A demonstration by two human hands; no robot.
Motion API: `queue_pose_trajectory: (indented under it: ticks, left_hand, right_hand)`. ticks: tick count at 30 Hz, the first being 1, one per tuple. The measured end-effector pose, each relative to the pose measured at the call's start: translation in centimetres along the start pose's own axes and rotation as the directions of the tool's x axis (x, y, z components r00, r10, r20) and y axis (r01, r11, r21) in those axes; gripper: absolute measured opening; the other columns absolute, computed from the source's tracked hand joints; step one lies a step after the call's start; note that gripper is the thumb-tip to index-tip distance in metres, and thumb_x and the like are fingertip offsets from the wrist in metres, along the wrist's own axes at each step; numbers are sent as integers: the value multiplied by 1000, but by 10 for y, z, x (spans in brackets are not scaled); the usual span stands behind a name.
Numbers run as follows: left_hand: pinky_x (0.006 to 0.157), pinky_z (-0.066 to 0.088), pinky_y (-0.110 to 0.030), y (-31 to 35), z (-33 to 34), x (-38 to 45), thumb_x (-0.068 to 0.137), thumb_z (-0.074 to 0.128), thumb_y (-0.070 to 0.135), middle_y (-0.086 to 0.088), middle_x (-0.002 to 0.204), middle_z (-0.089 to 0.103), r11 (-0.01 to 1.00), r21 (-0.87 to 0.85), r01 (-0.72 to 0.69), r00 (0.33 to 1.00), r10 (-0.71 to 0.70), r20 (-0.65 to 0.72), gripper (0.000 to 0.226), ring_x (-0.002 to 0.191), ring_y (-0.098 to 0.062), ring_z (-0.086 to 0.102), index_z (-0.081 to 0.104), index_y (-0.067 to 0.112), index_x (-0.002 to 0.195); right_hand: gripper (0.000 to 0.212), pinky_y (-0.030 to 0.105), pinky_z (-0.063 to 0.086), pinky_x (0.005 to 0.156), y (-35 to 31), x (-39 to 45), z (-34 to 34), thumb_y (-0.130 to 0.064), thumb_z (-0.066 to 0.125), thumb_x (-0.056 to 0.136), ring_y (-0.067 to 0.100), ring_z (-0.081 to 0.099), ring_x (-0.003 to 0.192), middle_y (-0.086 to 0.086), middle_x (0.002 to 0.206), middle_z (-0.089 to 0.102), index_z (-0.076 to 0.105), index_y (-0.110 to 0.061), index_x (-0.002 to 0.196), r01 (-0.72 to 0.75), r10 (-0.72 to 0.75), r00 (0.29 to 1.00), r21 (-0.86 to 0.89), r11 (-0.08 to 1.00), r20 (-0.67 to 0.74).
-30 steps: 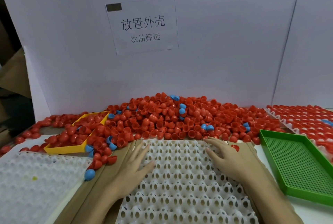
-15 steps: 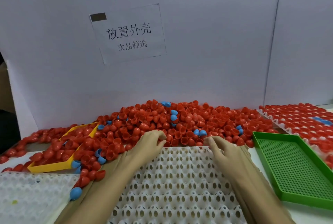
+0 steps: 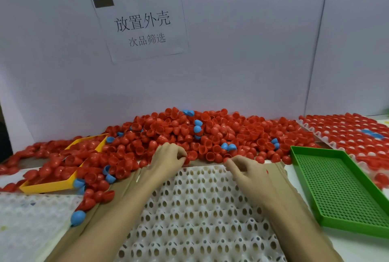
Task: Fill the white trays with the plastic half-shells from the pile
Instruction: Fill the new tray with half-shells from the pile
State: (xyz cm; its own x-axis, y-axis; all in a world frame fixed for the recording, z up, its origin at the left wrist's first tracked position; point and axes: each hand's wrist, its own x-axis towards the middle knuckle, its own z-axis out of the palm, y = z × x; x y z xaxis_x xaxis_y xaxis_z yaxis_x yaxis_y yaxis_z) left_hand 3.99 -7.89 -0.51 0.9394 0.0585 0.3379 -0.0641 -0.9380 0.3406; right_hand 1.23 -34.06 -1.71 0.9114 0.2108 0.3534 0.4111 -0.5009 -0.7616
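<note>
A large pile of red half-shells [image 3: 189, 133], with a few blue ones mixed in, lies against the back wall. Just in front of it an empty white tray [image 3: 200, 209] with rows of holed cups rests on brown cardboard [image 3: 280, 169]. My left hand [image 3: 168, 158] is at the pile's near edge, its fingers curled round a red half-shell [image 3: 186, 160]. My right hand [image 3: 246, 169] hovers over the tray's far edge, and its fingertips pinch another red half-shell [image 3: 227, 159].
A yellow tray [image 3: 52, 186] half buried in red shells sits at the left, with a second white tray [image 3: 31, 219] in front of it. A green perforated tray [image 3: 336, 188] lies at the right, and behind it is a white tray filled with red shells [image 3: 347, 133].
Both hands left the white tray's surface and moved forward to the pile's near edge. Their fingers went from spread flat to curled on red shells.
</note>
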Motion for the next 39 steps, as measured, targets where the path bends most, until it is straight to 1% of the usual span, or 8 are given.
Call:
queue_pose_trajectory:
  ticks: [3, 7, 13, 16, 23, 33, 36, 39]
  left_hand:
    - [93, 55, -31, -11, -16, -17, 91, 75, 16, 15, 96, 74, 981, -192, 26, 969, -72, -237, 16, 96, -5, 66, 82, 24, 103]
    - [81, 54, -8, -31, -32, -57, 88, 79, 16, 28, 85, 73, 900, -435, 29, 967, -135, -216, 29, 89, 12, 67, 75, 44, 90]
    - [77, 60, -29, -58, -36, -93, 92, 77, 21, 10, 88, 79, 749, -659, 59, 947, -251, -200, 30, 85, -7, 75, 61, 34, 114]
    - [71, 58, -21, -68, -39, -94, 95, 71, 13, 8, 80, 76, 859, -512, 7, 929, -195, -315, 27, 78, -7, 73, 58, 33, 107]
    - [82, 58, -37, -76, -31, -92, 91, 77, 14, 11, 89, 72, 967, -254, -7, 958, -67, -279, 12, 90, -11, 65, 82, 22, 98]
    - [95, 44, -6, -84, -22, -92, 102, 61, 26, 27, 122, 62, 947, -317, -53, 991, 12, -130, 26, 114, 14, 57, 71, 29, 126]
    - [98, 35, 1, -85, -21, -92, 105, 55, 31, 36, 122, 57, 945, -326, -36, 998, 15, -65, 29, 118, 22, 49, 70, 29, 130]
    - [110, 34, -11, -86, -24, -93, 107, 45, 41, 34, 134, 53, 951, -310, -12, 1000, 9, -10, 36, 123, 23, 43, 66, 34, 135]
  right_hand:
    - [15, 12, 50, 88, 0, -1, 1, -20, 66, 101, -8, 64, 97, -20, 99, 72, 78, -27, 106, 58, -39, 994, -180, 982, 104]
    - [18, -2, 40, 85, -13, -4, -8, -18, 65, 103, -18, 56, 95, -24, 106, 68, 77, -29, 111, 48, -16, 989, -223, 974, 147]
    - [19, -4, 38, 73, -32, -11, -16, -13, 63, 104, -27, 56, 76, -23, 95, 59, 76, -24, 113, 23, 17, 988, -254, 967, 153]
    - [19, -4, 39, 73, -35, -11, -14, -10, 64, 103, -40, 43, 74, -17, 95, 65, 78, -21, 112, 26, 8, 990, -237, 971, 142]
    - [20, -4, 39, 71, -33, -10, -9, -9, 64, 102, -39, 45, 72, -20, 92, 65, 78, -21, 111, 1, 33, 989, -233, 972, 143]
    - [21, -6, 36, 70, -30, -10, -10, -7, 64, 103, -42, 40, 71, -30, 82, 53, 78, -18, 112, 35, -6, 994, -274, 961, 105]
    - [23, -6, 37, 66, -21, -10, -8, -10, 65, 102, -38, 46, 69, -35, 80, 56, 80, -27, 108, 46, -25, 997, -289, 956, 78]
    - [25, 11, 52, 53, -6, -9, -8, -34, 58, 106, -18, 62, 62, -38, 86, 68, 68, -56, 107, 47, -41, 999, -379, 924, 25]
